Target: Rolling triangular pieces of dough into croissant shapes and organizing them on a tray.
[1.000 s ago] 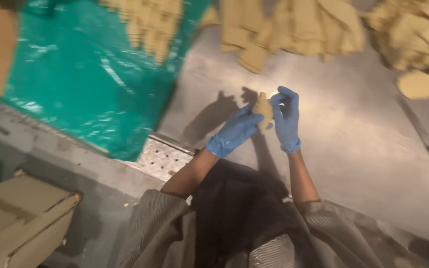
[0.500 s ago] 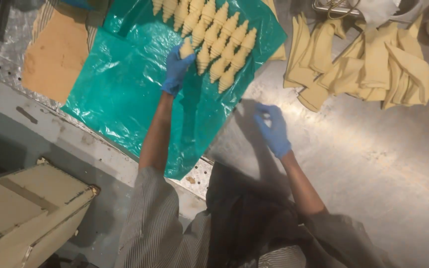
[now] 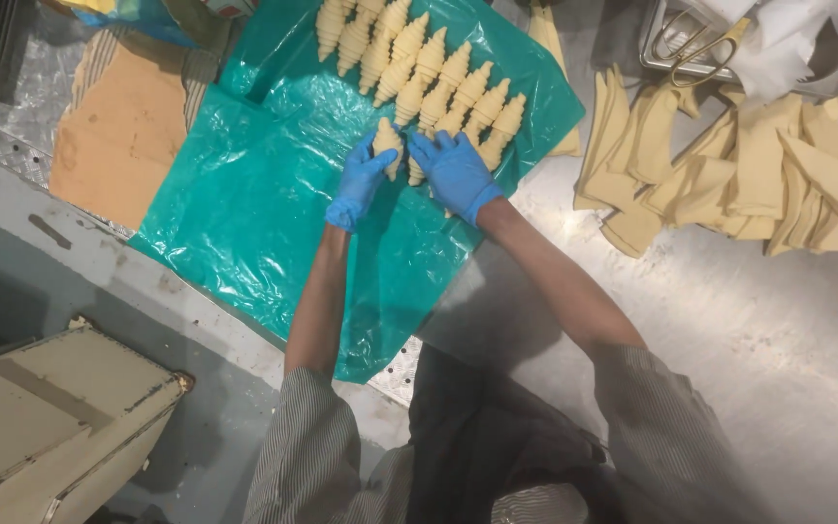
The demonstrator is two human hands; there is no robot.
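Both hands now meet over the green sheet, at the desk's far-left edge.
Left hand [image 3: 359, 182] grips a soft, easily dented dough roll [image 3: 387, 142], best cradled mid-body; right hand [image 3: 454, 171] rests flat and open on the neighbouring rolls [image 3: 438, 92].

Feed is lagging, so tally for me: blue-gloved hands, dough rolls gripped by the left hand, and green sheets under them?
Blue-gloved hands: 2 (left hand, right hand)
Gripped dough roll: 1
Green sheet: 1
Total: 4
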